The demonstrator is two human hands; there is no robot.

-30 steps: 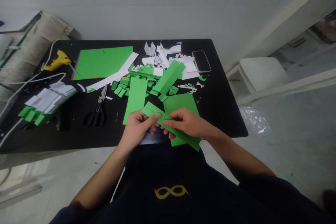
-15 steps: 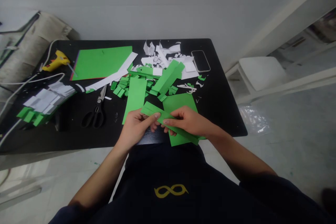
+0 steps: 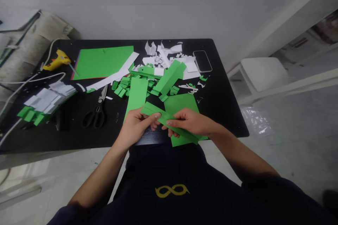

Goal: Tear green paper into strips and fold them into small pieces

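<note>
A creased green paper strip (image 3: 153, 109) slants across the front of the table, pinched by both hands. My left hand (image 3: 137, 123) is closed on its left end, thumb on top. My right hand (image 3: 189, 122) grips it farther right, with thumb and fingers along the fold; part of the strip is hidden under that hand. Below my right hand a green paper sheet (image 3: 179, 103) reaches over the table edge. Another green paper piece (image 3: 137, 93) lies just beyond my left hand. Folded green strips (image 3: 169, 79) rest on the pile behind.
Black-handled scissors (image 3: 98, 112), a yellow glue gun (image 3: 57, 60) and a white-and-green folded paper piece (image 3: 47, 100) lie at left. Green sheets (image 3: 102, 63) sit at the back, near white scraps (image 3: 163, 56) and a phone (image 3: 202, 61). A white stool (image 3: 264, 74) stands right.
My right hand has slid very slightly right along the green strip. Both hands keep hold of it, and the things on the table lie as before.
</note>
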